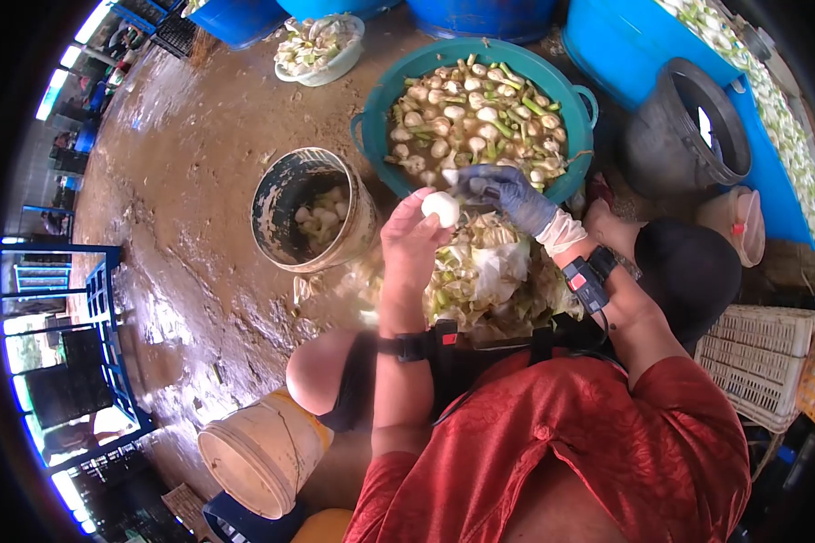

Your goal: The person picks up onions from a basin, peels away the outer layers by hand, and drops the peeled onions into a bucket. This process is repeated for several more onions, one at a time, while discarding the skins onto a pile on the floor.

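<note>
The left hand (406,237) is closed in a pinch, thumb and fingers gripping a white bulb (441,209) at its fingertips. Just beside it, the gloved right hand (518,195) has its fingers bent, with a small pale piece (450,177) at their tips, though whether they clamp it I cannot tell. Beyond both hands sits a green tub (369,101) of bulbs in water, a bucket (364,217) stands left of the left hand, and peelings (462,294) lie below the right.
</note>
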The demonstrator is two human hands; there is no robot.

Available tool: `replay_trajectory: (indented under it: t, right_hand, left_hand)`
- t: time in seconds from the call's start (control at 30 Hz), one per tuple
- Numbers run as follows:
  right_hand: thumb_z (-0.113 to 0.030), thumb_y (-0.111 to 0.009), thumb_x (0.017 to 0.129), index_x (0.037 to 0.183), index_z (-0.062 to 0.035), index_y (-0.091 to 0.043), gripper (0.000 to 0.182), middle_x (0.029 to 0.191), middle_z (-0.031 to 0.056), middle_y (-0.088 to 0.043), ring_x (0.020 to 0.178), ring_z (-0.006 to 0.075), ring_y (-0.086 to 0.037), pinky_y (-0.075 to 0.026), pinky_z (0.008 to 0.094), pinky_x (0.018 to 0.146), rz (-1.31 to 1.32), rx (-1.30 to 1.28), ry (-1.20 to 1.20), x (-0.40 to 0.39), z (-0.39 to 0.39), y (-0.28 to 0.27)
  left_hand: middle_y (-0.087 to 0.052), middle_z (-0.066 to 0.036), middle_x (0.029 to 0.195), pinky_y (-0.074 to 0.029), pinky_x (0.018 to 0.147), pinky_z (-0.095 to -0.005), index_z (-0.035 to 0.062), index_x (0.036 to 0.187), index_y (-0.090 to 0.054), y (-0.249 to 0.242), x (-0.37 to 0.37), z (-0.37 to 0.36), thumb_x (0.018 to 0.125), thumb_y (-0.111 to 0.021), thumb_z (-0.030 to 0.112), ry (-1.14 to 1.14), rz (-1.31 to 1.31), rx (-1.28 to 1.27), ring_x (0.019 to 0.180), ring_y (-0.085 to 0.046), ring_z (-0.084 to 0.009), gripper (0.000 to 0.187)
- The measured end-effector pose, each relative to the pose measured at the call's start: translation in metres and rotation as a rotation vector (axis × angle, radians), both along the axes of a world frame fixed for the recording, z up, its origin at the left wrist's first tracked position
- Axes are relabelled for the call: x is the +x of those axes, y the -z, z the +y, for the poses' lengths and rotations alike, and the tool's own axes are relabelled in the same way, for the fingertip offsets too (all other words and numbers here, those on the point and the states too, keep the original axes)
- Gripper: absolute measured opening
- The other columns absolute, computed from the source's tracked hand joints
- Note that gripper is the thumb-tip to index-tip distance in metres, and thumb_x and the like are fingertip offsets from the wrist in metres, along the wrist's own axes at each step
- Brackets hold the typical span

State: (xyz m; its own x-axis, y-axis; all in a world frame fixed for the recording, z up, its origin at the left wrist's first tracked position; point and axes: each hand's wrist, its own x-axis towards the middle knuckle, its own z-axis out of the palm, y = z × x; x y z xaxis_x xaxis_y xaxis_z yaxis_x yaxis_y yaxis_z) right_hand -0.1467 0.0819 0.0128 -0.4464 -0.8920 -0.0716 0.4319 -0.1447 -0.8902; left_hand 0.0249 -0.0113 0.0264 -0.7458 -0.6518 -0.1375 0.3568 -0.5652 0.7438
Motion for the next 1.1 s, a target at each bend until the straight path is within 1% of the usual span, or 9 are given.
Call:
replay_trajectory:
  t: [0.2, 0.67, 0.73, 0.77, 0.83, 0.87, 0.97, 1.03, 1.1]
  right_hand:
    - [-0.014, -0.071, 0.075, 0.094, -0.0002, -0.066, 0.024, 0.078, 0.0142, -0.066, 0.071, 0.0168, -0.063, -0.048, 0.0292, 0.068, 0.904, 0.079, -0.095, 0.012, -0.016, -0.01]
    - [-0.012, -0.066, 0.077, 0.082, -0.0003, -0.065, 0.013, 0.066, 0.0103, -0.061, 0.062, 0.0195, -0.06, -0.048, 0.0291, 0.062, 0.609, 0.281, -0.364, -0.001, 0.001, -0.002]
    - [-0.013, -0.064, 0.08, 0.081, 0.001, -0.063, 0.014, 0.066, 0.0055, -0.06, 0.058, 0.0129, -0.057, -0.048, 0.0245, 0.058, 1.343, -0.227, -0.088, 0.002, 0.003, 0.009]
    - [-0.013, -0.064, 0.08, 0.081, 0.001, -0.063, 0.014, 0.066, 0.0055, -0.06, 0.058, 0.0129, -0.057, -0.048, 0.0245, 0.058, 1.342, -0.227, -0.086, 0.007, 0.005, 0.004]
    - [-0.014, -0.064, 0.082, 0.083, 0.001, -0.062, 0.015, 0.068, 0.0053, -0.06, 0.059, 0.0111, -0.055, -0.046, 0.0243, 0.058, -0.307, 0.269, -0.203, 0.019, 0.01, -0.005]
    - [-0.014, -0.064, 0.082, 0.083, 0.001, -0.062, 0.015, 0.068, 0.0053, -0.06, 0.059, 0.0111, -0.055, -0.046, 0.0243, 0.058, -0.31, 0.267, -0.204, 0.018, 0.008, 0.0]
    - [-0.016, -0.062, 0.083, 0.082, -0.0004, -0.062, 0.015, 0.068, 0.0083, -0.059, 0.061, 0.0127, -0.055, -0.045, 0.0262, 0.059, 0.047, 0.215, -0.128, 0.016, 0.002, 0.01]
    - [-0.015, -0.062, 0.084, 0.082, -0.0009, -0.062, 0.015, 0.067, 0.0097, -0.058, 0.062, 0.0143, -0.055, -0.045, 0.0282, 0.059, 0.835, 0.069, -0.112, 0.019, -0.001, 0.005]
    - [-0.015, -0.062, 0.083, 0.083, -0.0008, -0.061, 0.014, 0.069, 0.0099, -0.059, 0.063, 0.0147, -0.055, -0.045, 0.029, 0.06, 0.935, 0.007, -0.088, 0.018, 0.0, 0.007]
  left_hand:
    - [-0.061, -0.01, 0.102, -0.049, 0.071, -0.025, -0.0062, 0.12, -0.052, 0.003, -0.008, 0.002, 0.088, -0.058, 0.012, -0.094, -0.213, -0.078, 0.082, -0.058, -0.0148, 0.037]
    - [-0.062, -0.01, 0.11, -0.044, 0.088, -0.0287, -0.0052, 0.123, -0.051, -0.003, 0.005, -0.001, 0.078, -0.069, 0.017, 0.199, -0.272, -0.408, 0.097, -0.057, -0.0157, 0.053]
    - [-0.062, -0.011, 0.107, -0.046, 0.083, -0.0248, -0.0063, 0.125, -0.049, -0.013, 0.004, 0.001, 0.078, -0.061, 0.0, 0.224, -0.236, -0.438, 0.095, -0.057, -0.0148, 0.048]
    - [-0.062, -0.011, 0.107, -0.046, 0.083, -0.0248, -0.0063, 0.125, -0.049, -0.01, 0.002, 0.002, 0.078, -0.061, 0.0, 0.226, -0.237, -0.439, 0.095, -0.057, -0.0148, 0.048]
    - [-0.061, -0.012, 0.107, -0.046, 0.084, -0.0256, -0.0062, 0.124, -0.049, -0.002, -0.002, 0.006, 0.08, -0.061, 0.005, 0.143, -0.155, -0.434, 0.095, -0.057, -0.0154, 0.047]
    - [-0.061, -0.012, 0.107, -0.046, 0.084, -0.0256, -0.0062, 0.124, -0.049, -0.001, -0.003, 0.008, 0.08, -0.061, 0.005, 0.144, -0.158, -0.435, 0.095, -0.057, -0.0154, 0.047]
    - [-0.063, -0.01, 0.102, -0.049, 0.075, -0.0268, -0.0047, 0.118, -0.054, 0.003, -0.004, 0.011, 0.085, -0.063, 0.024, 0.013, -0.177, -0.248, 0.087, -0.06, -0.0155, 0.045]
    - [-0.059, -0.006, 0.079, -0.04, 0.056, -0.0238, -0.0018, 0.1, -0.059, 0.006, -0.002, 0.009, 0.084, -0.064, 0.028, 0.055, -0.42, -0.314, 0.064, -0.051, -0.0113, 0.034]
    - [-0.057, -0.003, 0.068, -0.036, 0.046, -0.0223, -0.0003, 0.091, -0.062, 0.012, -0.003, 0.007, 0.084, -0.064, 0.031, 0.075, -0.542, -0.347, 0.052, -0.047, -0.0092, 0.032]
